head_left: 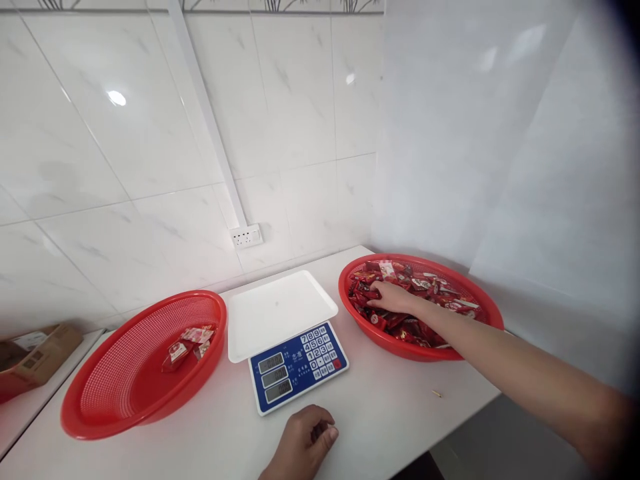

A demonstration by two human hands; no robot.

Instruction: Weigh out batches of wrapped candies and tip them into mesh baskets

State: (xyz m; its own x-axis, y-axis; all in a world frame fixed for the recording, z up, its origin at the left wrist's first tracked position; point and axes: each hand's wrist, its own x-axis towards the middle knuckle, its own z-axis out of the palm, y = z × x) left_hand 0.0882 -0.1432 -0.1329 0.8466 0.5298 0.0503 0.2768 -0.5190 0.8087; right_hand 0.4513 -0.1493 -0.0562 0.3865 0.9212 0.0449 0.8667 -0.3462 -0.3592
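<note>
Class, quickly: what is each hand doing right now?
Left hand: loosely curled on the table, holding nothing visible.
Right hand: on the packets in the right basket; grip unclear.

At the right of the frame, the right hand (pixel 395 297) rests among red wrapped sweets (pixel 425 303) heaped in a red basket (pixel 493 313). At bottom centre, the left hand (pixel 305 443) lies curled on the white desk (pixel 380 407), just below a weighing scale (pixel 287 343). At left, another red basket (pixel 100 393) holds a few sweets (pixel 187 345).
</note>
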